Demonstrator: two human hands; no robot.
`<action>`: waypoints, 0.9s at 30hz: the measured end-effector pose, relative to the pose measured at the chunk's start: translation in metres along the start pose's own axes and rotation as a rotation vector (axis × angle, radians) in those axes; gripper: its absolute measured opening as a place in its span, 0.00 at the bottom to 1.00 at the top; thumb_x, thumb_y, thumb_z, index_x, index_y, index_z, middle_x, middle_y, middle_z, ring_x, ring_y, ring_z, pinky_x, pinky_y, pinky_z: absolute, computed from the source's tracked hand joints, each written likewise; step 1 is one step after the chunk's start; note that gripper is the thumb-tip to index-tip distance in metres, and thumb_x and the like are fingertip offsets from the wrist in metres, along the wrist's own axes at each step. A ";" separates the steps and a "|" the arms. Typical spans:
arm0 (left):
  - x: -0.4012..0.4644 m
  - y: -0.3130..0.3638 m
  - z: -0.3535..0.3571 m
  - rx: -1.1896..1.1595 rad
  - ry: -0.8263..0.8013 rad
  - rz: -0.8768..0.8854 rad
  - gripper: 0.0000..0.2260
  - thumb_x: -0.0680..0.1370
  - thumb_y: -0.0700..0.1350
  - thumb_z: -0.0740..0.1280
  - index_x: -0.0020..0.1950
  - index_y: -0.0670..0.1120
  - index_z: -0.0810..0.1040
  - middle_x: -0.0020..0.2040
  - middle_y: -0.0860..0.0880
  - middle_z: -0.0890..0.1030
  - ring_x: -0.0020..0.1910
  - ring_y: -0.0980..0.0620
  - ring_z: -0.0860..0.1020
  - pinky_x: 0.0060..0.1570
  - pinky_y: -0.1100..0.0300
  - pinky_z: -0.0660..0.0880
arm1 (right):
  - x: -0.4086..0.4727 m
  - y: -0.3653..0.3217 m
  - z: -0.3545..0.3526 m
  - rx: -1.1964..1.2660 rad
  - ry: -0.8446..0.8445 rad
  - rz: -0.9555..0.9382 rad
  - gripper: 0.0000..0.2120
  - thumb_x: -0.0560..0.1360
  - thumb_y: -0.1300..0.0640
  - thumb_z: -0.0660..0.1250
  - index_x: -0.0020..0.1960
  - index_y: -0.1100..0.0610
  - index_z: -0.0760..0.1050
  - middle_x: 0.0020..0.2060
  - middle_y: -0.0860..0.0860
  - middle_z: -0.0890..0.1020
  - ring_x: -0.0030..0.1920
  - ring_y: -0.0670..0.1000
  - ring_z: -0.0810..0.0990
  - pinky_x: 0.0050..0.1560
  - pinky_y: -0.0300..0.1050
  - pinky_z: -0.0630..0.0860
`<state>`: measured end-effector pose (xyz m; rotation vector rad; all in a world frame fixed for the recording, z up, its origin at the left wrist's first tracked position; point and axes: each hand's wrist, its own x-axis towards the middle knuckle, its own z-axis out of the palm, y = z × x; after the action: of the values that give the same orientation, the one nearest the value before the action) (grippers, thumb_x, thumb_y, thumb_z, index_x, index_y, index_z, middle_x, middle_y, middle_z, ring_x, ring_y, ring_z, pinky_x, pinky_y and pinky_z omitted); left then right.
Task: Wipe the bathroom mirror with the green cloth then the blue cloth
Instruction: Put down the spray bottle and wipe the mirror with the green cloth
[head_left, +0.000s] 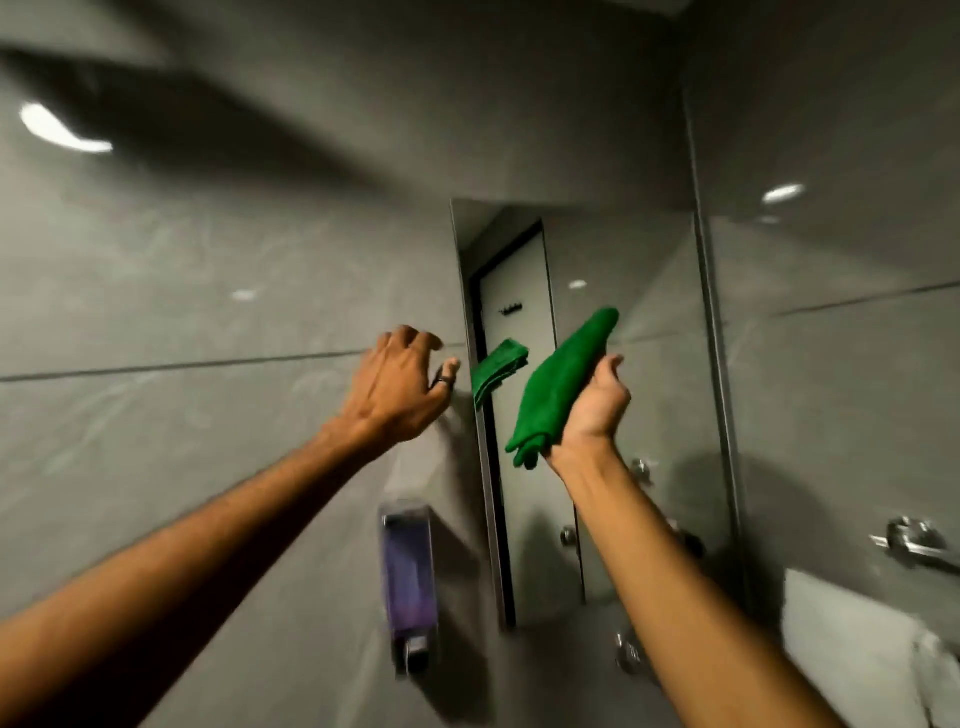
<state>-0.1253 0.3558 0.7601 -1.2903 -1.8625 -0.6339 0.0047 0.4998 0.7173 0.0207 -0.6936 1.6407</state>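
The bathroom mirror is a tall narrow pane on the grey tiled wall, right of centre. My right hand is raised in front of its lower middle, gripping a folded green cloth that stands up out of the fist. The cloth's reflection shows in the glass near the mirror's left edge. My left hand hovers with fingers spread just left of the mirror's edge, holding nothing. No blue cloth is in view.
A purple soap dispenser is fixed to the wall below my left hand. Chrome fittings and a white towel sit at the lower right. Grey wall tiles surround the mirror.
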 end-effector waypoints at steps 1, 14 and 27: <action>0.026 -0.011 -0.007 0.058 0.043 0.028 0.26 0.81 0.60 0.57 0.74 0.46 0.70 0.75 0.41 0.71 0.75 0.39 0.69 0.72 0.45 0.68 | 0.022 -0.007 0.031 -0.069 -0.071 -0.047 0.25 0.81 0.38 0.53 0.45 0.54 0.80 0.30 0.50 0.84 0.35 0.50 0.85 0.33 0.37 0.80; 0.117 -0.073 0.032 0.405 0.300 0.005 0.36 0.79 0.65 0.38 0.84 0.49 0.45 0.85 0.44 0.43 0.84 0.42 0.41 0.83 0.41 0.41 | 0.204 0.016 0.136 -1.575 -0.388 -1.201 0.29 0.79 0.42 0.39 0.80 0.42 0.43 0.82 0.48 0.49 0.82 0.54 0.46 0.81 0.58 0.43; 0.119 -0.071 0.048 0.463 0.382 0.028 0.33 0.82 0.63 0.42 0.84 0.51 0.42 0.85 0.45 0.41 0.84 0.43 0.40 0.83 0.40 0.42 | 0.375 -0.105 0.006 -1.526 0.088 -0.842 0.26 0.83 0.46 0.38 0.81 0.43 0.45 0.82 0.48 0.48 0.82 0.52 0.46 0.81 0.58 0.44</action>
<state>-0.2288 0.4316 0.8314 -0.8244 -1.5512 -0.3696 0.0198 0.8353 0.9140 -0.7416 -1.4475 0.0576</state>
